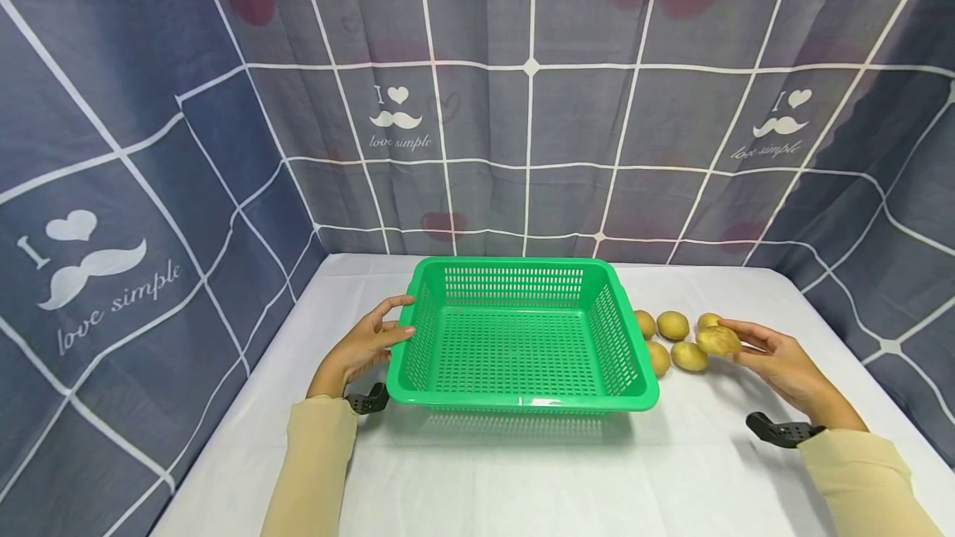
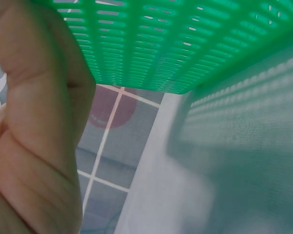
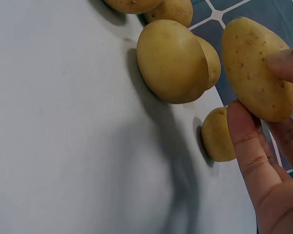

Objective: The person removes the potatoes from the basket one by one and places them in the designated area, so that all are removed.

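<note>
A green plastic basket (image 1: 515, 403) with slotted sides and floor is at the middle of the white table, with nothing inside. My left hand (image 1: 367, 345) grips its left rim, fingertips over the edge; the left wrist view shows that hand (image 2: 36, 112) close beside the slotted wall (image 2: 136, 48). Between thumb and fingers of my right hand (image 1: 783, 367) is a potato (image 1: 719, 341), held up off the table. The right wrist view shows this potato (image 3: 256, 68) pinched at the fingertips. Several other potatoes (image 1: 689, 356) lie right of the basket, some partly hidden by its rim.
A white cloth (image 1: 477, 479) covers the table. Grey-blue curtains (image 1: 477, 106) with white grid lines hang behind and on both sides. Each wrist wears a black strap (image 1: 783, 431).
</note>
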Motion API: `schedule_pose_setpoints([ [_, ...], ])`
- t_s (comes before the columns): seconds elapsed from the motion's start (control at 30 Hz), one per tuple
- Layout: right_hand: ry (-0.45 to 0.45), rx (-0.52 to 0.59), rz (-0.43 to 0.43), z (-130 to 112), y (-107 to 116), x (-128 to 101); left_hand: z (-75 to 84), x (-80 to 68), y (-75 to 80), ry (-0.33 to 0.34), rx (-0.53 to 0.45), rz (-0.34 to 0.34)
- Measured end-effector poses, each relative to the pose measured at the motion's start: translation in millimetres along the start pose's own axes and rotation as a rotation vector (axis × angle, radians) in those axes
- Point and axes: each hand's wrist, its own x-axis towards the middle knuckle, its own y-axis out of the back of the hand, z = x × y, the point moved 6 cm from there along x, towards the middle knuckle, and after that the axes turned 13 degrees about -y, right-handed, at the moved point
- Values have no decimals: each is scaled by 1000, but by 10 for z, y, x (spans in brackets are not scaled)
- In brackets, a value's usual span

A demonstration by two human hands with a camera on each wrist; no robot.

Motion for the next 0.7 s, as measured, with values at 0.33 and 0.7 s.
schedule_pose_setpoints([
  [0.33, -55, -10, 12, 96, 123, -37, -13, 8, 3, 2, -19, 2],
  [0.7, -70, -81, 20, 179, 227, -65, -22, 11, 13, 11, -17, 11],
])
